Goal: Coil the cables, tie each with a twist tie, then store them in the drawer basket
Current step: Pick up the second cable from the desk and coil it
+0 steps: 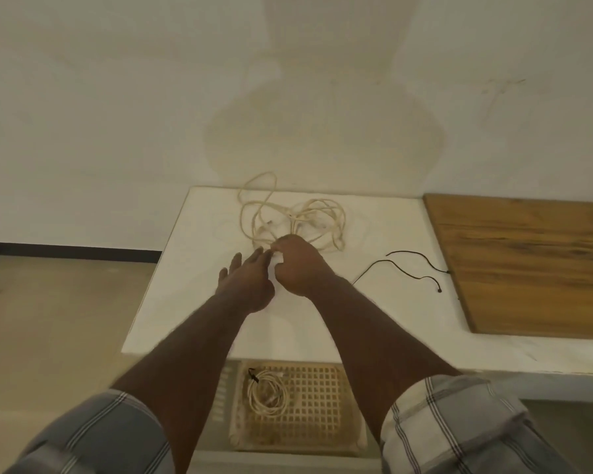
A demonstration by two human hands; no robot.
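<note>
Two cream cables show: one loose, tangled cable (pixel 290 213) lying in open loops on the white table (pixel 192 268) near the wall, and one coiled cable (pixel 267 393) already bound with a dark tie (pixel 253 374) and lying in the left part of the basket (pixel 308 415). That lattice basket sits in the open drawer (pixel 220 398) below the table's front edge and holds only this one coil. Two loose black twist ties (pixel 415 268) lie on the table to the right, one of them reaching the edge of the single wooden board (pixel 528 261). Two hands work at the near edge of the tangle. The left hand (pixel 250 285) is stretched out flat with straight fingers, their tips at the cable, holding nothing. The right hand (pixel 298 265) is curled, its fingers pinching a strand of the loose cable. Both forearms come out of rolled plaid sleeves (pixel 459 425).
</note>
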